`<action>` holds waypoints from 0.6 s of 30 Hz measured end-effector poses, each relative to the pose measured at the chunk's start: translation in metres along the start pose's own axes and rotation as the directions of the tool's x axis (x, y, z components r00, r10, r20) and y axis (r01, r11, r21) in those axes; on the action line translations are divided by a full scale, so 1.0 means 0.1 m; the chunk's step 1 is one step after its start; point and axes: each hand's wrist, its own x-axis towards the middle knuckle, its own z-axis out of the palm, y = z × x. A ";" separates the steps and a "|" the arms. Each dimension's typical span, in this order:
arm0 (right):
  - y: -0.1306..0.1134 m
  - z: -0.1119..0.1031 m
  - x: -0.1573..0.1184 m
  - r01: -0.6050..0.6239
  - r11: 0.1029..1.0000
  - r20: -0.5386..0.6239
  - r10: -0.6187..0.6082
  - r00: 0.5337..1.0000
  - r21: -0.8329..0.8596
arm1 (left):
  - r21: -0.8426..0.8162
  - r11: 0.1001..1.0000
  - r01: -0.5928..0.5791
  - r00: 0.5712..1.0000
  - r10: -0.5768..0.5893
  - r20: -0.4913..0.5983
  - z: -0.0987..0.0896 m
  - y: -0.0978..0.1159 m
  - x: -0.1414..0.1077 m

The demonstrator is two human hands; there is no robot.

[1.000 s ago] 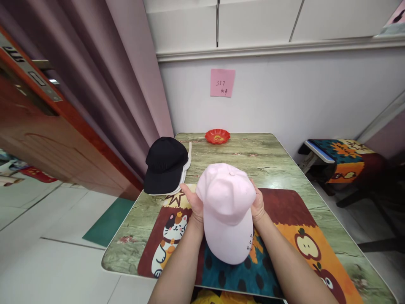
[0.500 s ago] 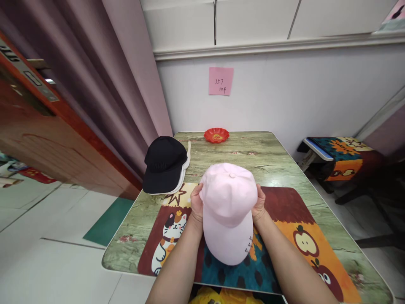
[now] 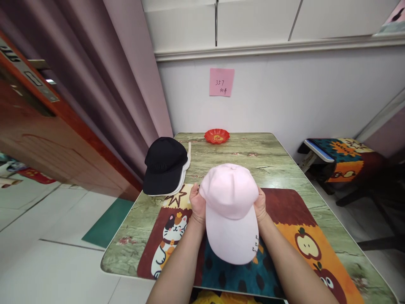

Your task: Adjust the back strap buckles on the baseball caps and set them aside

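Note:
A pale pink baseball cap (image 3: 232, 194) is held between my two hands above the table, its brim pointing toward me. Small metal rings pierce the brim's right edge. My left hand (image 3: 198, 204) grips the left side of the crown, with fingers partly tucked behind it. On the opposite side my right hand (image 3: 260, 204) closes on the cap, its fingers mostly hidden under the fabric. To the left, a black cap (image 3: 166, 164) rests on top of something white (image 3: 187, 164), apparently another cap, at the table's left edge.
A patterned mat (image 3: 281, 202) covers the near part of the green wood-grain table (image 3: 249, 145). At the far edge stands a red scalloped dish (image 3: 217, 136). A pink note (image 3: 222, 82) is stuck on the wall. The wooden door (image 3: 63, 131) and curtain (image 3: 133, 84) border the left side.
The pink cap has tipped and turned slightly in my hands, so its top button shows less and the brim has swung a little right. The black cap has stayed put.

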 end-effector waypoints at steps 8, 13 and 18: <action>-0.06 -0.04 0.03 0.049 0.997 -0.100 -0.043 0.994 0.058 | 0.028 0.993 0.118 0.986 -0.121 0.112 0.11 -0.10 0.02; -0.01 0.04 -0.02 -0.003 1.000 -0.047 0.004 0.999 0.017 | 0.008 1.000 0.026 0.991 -0.027 0.129 0.09 -0.12 -0.09; 0.10 0.07 -0.05 -0.181 0.982 0.084 0.184 0.979 -0.045 | 0.030 0.999 -0.019 0.997 0.017 0.071 0.15 -0.10 -0.23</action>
